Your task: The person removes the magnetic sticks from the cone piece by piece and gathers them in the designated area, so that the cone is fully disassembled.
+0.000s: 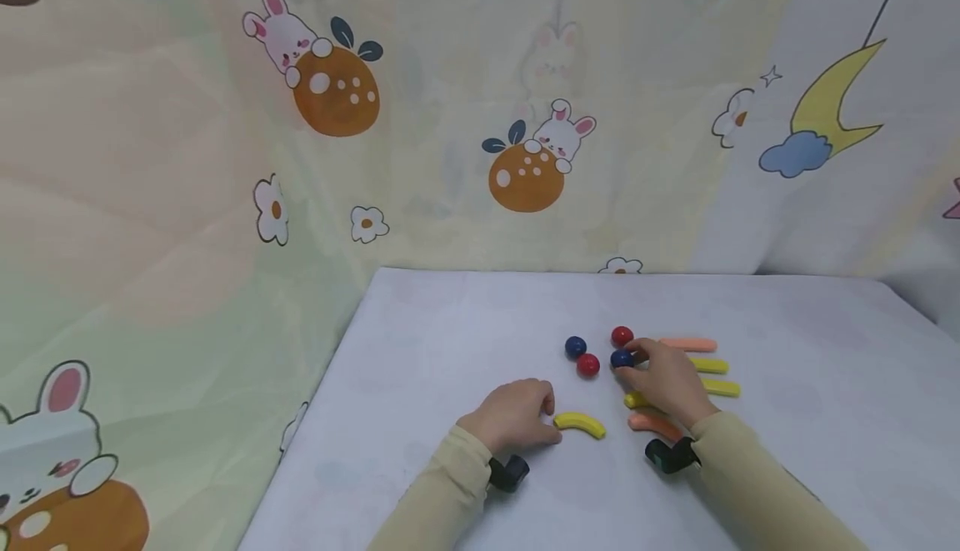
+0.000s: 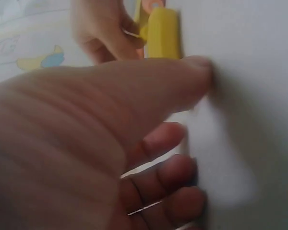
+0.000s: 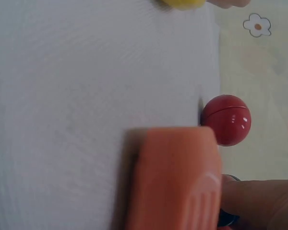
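In the head view my right hand pinches a small glossy blue ball between thumb and finger; the right wrist view shows the thumb against that ball, mostly hidden. A red ball lies just beyond it. My left hand rests beside a curved yellow piece, whose near end lies by the spread thumb and fingers. In the left wrist view the thumb crosses in front of this yellow piece, and the loosely bent fingers hold nothing.
Left of the pinched ball lie another blue ball and a red ball, close together. Under and beyond my right hand are an orange stick, yellow sticks and a curved orange piece. A patterned cloth hangs behind the white table.
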`<state>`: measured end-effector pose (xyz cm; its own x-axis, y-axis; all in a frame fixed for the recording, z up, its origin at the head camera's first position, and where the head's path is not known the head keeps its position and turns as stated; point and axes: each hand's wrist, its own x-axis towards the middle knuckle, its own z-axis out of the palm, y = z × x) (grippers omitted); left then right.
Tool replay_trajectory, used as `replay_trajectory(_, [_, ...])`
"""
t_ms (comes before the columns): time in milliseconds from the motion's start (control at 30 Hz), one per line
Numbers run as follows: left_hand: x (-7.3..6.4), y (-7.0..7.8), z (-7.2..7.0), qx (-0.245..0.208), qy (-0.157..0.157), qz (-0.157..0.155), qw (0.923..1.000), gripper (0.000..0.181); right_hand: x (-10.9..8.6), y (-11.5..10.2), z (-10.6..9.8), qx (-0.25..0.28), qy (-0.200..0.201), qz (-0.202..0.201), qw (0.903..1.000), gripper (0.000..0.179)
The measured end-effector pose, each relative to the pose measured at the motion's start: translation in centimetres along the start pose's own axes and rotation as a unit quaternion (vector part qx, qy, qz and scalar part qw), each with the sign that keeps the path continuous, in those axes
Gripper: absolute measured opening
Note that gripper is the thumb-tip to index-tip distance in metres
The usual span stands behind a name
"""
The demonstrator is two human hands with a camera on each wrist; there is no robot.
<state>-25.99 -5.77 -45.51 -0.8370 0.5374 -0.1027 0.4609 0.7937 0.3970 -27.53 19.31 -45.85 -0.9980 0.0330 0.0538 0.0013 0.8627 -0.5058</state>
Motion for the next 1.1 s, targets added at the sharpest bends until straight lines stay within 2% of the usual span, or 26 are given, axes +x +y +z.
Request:
replay_trajectory(100, [-0.1,-0.6,-0.3,0.005,-0.003,-0.004,1.0,0.027,0.4,0.0,0.4,-0.006,-0.003,0.012,0.9999,0.053])
replay_trajectory(267, [0.1,-0.7,-0.5,0.009,-0.008,-0.007,0.9999,0.028,0.0,0.2,0.3,-0.005,0.003,0.021,0.9998,0.058])
replay_trajectory(367, [0.1,-0.6,-0.5,0.01,-0.01,-0.008,0.9999,0.029,-1.3,-0.1,-0.2,-0.006,0.031,0.017,0.9994,0.059])
replay_trajectory(500, [0.2,-0.8,-0.5,0.01,-0.007,-0.005,0.9999,0.03,-3.9,-1.8,-0.2,-0.011,0.053,-0.007,0.9985,0.047])
replay_trajectory(633, [0.2,-1.2,-0.5,-0.008,-0.005,-0.011,0.9999,0.031,-6.2,-3.9,1.1,-0.026,0.019,-0.05,0.9982,0.034])
replay_trajectory(767, [0.4,-1.5,-0.5,-0.037,-0.015,-0.015,0.9991,0.03,-7.3,-5.0,2.6,-0.068,0.011,-0.074,0.9949,0.029])
replay_trajectory(900, [0.6,-1.7,-0.5,-0.054,-0.03,-0.015,0.998,0.029,-7.6,-5.3,3.3,-0.096,0.022,-0.078,0.9921,0.023])
replay_trajectory(1100, [0.5,-2.0,-0.6,-0.059,-0.039,-0.01,0.9975,0.03,-8.8,-4.9,2.8,-0.09,0.042,-0.048,0.9938,0.021])
